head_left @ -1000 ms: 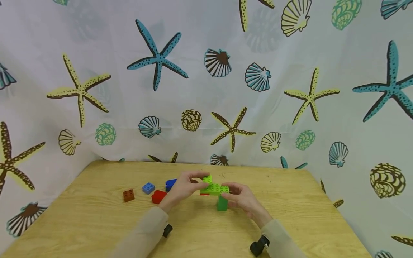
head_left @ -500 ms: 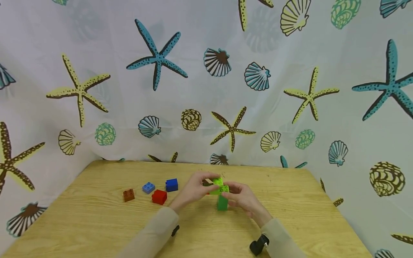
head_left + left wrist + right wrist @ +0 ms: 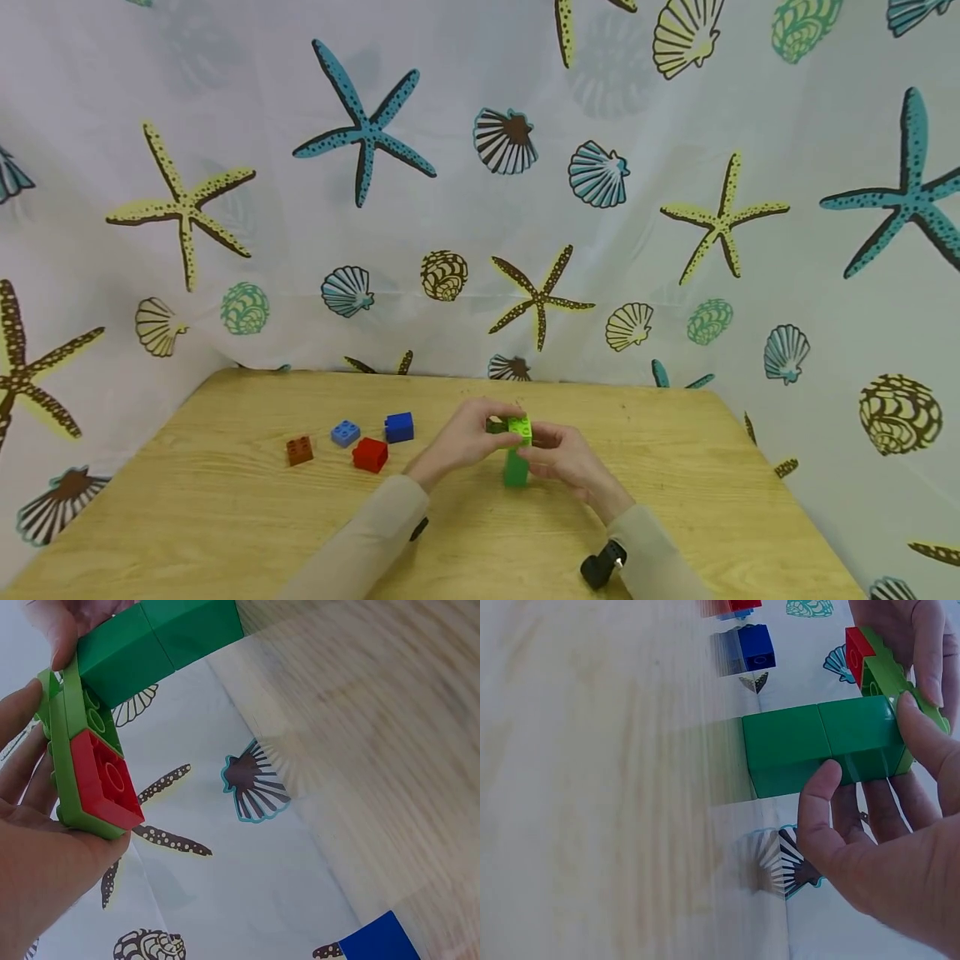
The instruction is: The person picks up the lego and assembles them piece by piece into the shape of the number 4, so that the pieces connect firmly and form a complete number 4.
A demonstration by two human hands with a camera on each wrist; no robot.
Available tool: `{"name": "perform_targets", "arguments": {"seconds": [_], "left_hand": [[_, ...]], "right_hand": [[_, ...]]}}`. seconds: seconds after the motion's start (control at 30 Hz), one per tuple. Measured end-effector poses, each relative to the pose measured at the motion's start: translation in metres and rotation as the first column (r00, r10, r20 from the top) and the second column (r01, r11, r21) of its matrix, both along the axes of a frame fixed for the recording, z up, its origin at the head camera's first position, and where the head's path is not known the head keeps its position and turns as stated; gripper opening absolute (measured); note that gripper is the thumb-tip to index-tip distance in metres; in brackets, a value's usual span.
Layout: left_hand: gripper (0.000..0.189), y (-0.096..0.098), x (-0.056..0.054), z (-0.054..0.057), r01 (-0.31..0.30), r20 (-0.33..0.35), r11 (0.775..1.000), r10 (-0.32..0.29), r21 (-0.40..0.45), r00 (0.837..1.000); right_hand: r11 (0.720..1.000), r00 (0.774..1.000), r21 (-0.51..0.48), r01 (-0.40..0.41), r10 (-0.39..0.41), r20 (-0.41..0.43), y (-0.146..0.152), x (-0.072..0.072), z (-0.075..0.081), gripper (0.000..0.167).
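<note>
Two stacked green bricks [image 3: 825, 746] stand upright on the table in the middle of the head view. My right hand [image 3: 573, 462] grips this stack from the right, thumb and fingers on its sides. At the top, my left hand [image 3: 468, 437] holds a long lime-green brick [image 3: 67, 772] between thumb and fingers. A red brick [image 3: 105, 784] is fixed under one end of it, overhanging beside the stack. A small lime-green brick [image 3: 520, 427] shows on top. The left fingers partly hide the lime bricks in the head view.
Loose bricks lie left of my hands: dark blue [image 3: 399, 427], light blue [image 3: 346, 432], red [image 3: 371, 455] and brown [image 3: 299, 451]. A white curtain [image 3: 450, 208] printed with shells and starfish hangs behind the wooden table [image 3: 225, 517].
My left hand has moved right with the lime-green bricks, which now reach less far left and sit over the green stack. My right hand has stayed almost still around the stack.
</note>
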State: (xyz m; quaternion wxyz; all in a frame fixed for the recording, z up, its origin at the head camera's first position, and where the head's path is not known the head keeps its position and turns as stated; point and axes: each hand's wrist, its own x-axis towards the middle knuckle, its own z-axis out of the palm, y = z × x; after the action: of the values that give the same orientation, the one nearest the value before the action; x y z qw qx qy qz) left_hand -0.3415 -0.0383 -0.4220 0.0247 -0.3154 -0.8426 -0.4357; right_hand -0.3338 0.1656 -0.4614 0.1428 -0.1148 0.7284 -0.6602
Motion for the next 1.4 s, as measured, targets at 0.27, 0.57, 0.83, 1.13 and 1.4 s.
{"name": "perform_targets", "arguments": {"seconds": [0.27,0.57,0.83,1.13,1.4], "left_hand": [[0.029,0.0028,0.0004,0.0018,0.008,-0.029,0.998,-0.01,-0.066,1.0],[0.03,0.0036,0.0013,0.0009,-0.046,-0.008,0.992,0.046,-0.118,0.999],[0.032,0.0043,-0.0021,0.0038,-0.038,-0.015,0.984,0.036,-0.176,0.999],[0.031,0.0077,-0.0018,0.0071,-0.051,0.001,0.975,0.053,-0.214,0.999],[0.031,0.0066,-0.0023,0.0098,-0.025,0.036,0.976,0.033,-0.217,0.999]], "right_hand": [[1.0,1.0,-0.025,-0.018,0.019,0.012,0.0003,-0.0023,0.0002,0.051],[0.999,0.999,-0.038,-0.016,0.017,0.028,-0.0002,-0.002,-0.0017,0.054],[0.997,0.999,-0.077,-0.014,0.017,0.034,0.0001,-0.0039,-0.0007,0.055],[0.997,0.999,-0.074,0.021,-0.018,0.036,0.0033,-0.002,-0.0015,0.054],[0.996,0.999,-0.082,0.028,-0.025,0.034,0.004,-0.0012,0.0,0.054]]}}
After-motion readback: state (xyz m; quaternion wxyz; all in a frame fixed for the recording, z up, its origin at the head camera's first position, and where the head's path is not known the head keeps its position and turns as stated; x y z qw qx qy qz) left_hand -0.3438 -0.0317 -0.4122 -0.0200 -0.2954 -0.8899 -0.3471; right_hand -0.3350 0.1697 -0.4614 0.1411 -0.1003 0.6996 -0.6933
